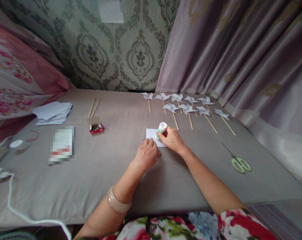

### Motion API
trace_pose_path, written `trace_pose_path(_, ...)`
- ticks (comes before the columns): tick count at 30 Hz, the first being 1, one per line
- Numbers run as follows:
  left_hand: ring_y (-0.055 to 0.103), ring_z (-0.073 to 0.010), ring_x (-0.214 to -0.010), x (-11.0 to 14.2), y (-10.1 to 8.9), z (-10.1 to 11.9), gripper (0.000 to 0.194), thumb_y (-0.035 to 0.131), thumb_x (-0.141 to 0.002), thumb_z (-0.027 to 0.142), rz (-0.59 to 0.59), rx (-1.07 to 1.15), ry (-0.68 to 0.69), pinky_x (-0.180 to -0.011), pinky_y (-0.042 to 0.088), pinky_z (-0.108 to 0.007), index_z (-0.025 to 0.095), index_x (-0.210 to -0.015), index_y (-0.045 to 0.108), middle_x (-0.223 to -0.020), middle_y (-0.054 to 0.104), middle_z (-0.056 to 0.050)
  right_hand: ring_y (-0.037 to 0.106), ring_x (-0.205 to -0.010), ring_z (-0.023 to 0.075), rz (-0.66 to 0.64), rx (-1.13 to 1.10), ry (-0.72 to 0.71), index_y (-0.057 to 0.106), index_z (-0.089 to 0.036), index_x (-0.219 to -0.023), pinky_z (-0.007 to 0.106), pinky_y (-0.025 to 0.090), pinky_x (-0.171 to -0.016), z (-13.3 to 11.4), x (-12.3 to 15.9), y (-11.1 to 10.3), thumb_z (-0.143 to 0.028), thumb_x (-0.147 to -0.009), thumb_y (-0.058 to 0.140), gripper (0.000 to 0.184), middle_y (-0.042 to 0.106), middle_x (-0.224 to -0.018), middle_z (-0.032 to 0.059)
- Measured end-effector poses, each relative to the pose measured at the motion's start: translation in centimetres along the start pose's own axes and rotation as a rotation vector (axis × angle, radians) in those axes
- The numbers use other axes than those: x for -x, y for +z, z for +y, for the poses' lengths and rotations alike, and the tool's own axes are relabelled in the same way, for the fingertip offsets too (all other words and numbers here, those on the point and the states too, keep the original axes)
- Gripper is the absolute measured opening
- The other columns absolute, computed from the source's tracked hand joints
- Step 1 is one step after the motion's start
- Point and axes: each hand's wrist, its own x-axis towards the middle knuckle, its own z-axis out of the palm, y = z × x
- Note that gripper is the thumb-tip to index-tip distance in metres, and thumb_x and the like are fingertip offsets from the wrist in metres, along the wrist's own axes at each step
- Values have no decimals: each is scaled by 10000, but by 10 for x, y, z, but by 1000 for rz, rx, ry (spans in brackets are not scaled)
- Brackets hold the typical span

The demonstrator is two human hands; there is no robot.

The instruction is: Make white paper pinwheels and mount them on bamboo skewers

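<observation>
A glue stick [161, 130], white with a green label, stands slightly tilted on a small white sheet of paper [151, 132]. My right hand [173, 139] is closed around it from the right. The stick's lower end meets the paper, but its tip is hidden. My left hand [146, 153] presses the paper's near left edge to the cloth with bent fingers held together. Part of the sheet lies hidden under both hands. Beyond them, several white paper pinwheels [170, 107] on wooden sticks lie in two rows.
Green-handled scissors [237, 161] lie at the right. Leftward are an open red box [96, 128], two wooden sticks [94, 107], a stack of paper [53, 112], a blurred packet [62, 145], a tape roll [18, 144] and a white cable [23, 215]. Curtains [215, 50] border the right side.
</observation>
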Motion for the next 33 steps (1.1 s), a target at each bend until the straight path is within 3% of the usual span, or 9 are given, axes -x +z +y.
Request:
trace_pose_path(6, 476, -306, -1119, 1, 1, 0, 368, 473, -884, 374, 16, -20, -12, -923, 396, -418, 115, -1136, 543, -1147, 545, -180, 628, -642, 180, 89, -124, 56, 569, -177, -813, 266, 438, -610, 7, -7, -10, -368, -782, 583, 194, 683, -722, 72)
trace_pose_path(12, 431, -328, -1210, -1, 6, -3, 363, 500, -867, 396, 67, 40, -34, -980, 349, -477, 148, -1129, 542, -1273, 492, -185, 604, -609, 169, -23, -81, -14, 566, -180, -793, 255, 413, -578, 1, -1, -3, -328, -771, 595, 152, 664, -678, 52)
trace_pose_path(16, 319, -365, -1327, -3, 7, -7, 393, 498, -864, 425, 38, 89, -22, -1038, 287, -500, 127, -1117, 538, -1380, 408, -221, 580, -591, 158, -38, -73, -35, 559, -186, -808, 250, 398, -571, -3, 0, 1, -316, -776, 587, 136, 646, -666, 38)
trace_pose_path(21, 294, -379, -1348, -4, 6, -8, 498, 493, -864, 437, 4, 102, -37, -1055, 261, -510, 110, -1239, 467, -1404, 383, -249, 578, -610, 165, -69, -101, -70, 555, -189, -841, 257, 403, -585, -3, 1, 2, -301, -783, 575, 128, 645, -699, 44)
trace_pose_path(33, 264, -414, -1353, -6, 9, -5, 537, 477, -867, 445, -14, 69, -53, -1060, 197, -590, 113, -1288, 444, -1454, 326, -247, 591, -657, 177, -63, -85, -93, 537, -182, -881, 263, 414, -617, -2, -3, 10, -293, -806, 546, 135, 652, -752, 65)
